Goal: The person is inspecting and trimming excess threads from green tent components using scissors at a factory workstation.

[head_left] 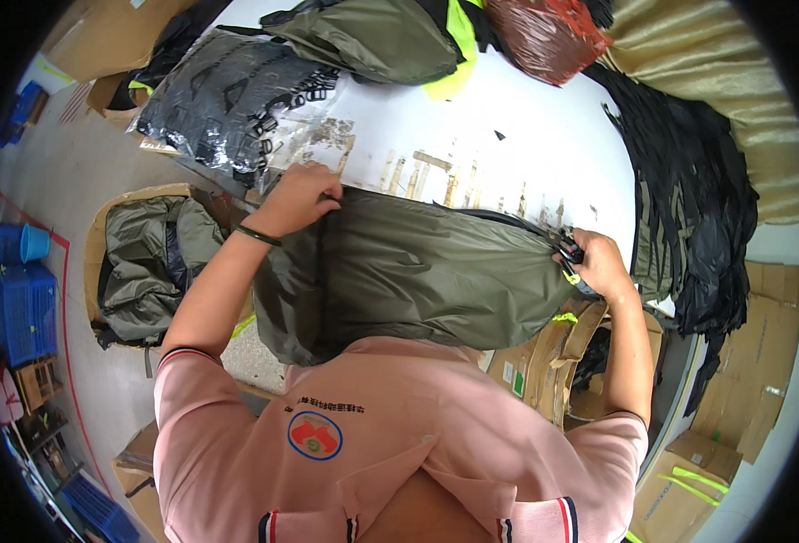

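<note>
A long olive-green bag (pixel 427 271) of thin, shiny fabric lies across the near edge of the white table, partly hanging down against my front. My left hand (pixel 300 197) pinches its upper edge near the left end, fingers curled in. At the other end, my right hand (pixel 597 262) is closed round the gathered tip, where a black buckle (pixel 566 249) and dark strap pieces show. A black-lined opening (pixel 499 217) runs along the far side towards that hand. Yellow-green trim (pixel 567 276) peeks out beneath the right fingers.
The white table (pixel 372 127) has brown tape marks. A clear plastic pack (pixel 228 100), another olive bag (pixel 372 41) and a red plastic bag (pixel 544 36) lie on its far part. Black straps (pixel 689 190) heap at right. A carton (pixel 101 217) of olive bags stands left.
</note>
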Demonstrator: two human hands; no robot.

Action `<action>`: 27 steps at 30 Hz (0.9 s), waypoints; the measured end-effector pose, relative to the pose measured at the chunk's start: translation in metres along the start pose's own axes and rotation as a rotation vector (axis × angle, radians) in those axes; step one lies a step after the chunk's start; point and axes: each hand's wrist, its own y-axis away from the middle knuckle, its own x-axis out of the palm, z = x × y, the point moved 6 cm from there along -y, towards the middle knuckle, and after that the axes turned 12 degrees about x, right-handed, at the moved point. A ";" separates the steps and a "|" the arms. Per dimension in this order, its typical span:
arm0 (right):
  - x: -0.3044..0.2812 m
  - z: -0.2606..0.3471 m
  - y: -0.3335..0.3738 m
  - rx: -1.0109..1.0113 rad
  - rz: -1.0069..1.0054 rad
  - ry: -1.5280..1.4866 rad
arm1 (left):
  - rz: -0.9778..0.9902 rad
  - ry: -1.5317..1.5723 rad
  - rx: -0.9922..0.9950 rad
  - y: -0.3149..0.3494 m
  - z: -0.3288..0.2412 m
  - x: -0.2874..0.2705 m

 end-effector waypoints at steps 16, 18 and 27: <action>0.016 -0.022 0.013 0.162 -0.009 -0.024 | 0.094 0.153 -0.388 0.049 0.007 0.041; 0.022 -0.026 0.017 0.145 -0.026 -0.083 | 0.056 0.494 -0.444 0.059 0.002 0.044; 0.046 -0.034 0.024 0.201 -0.016 -0.100 | 0.053 0.986 -0.494 0.081 -0.042 0.025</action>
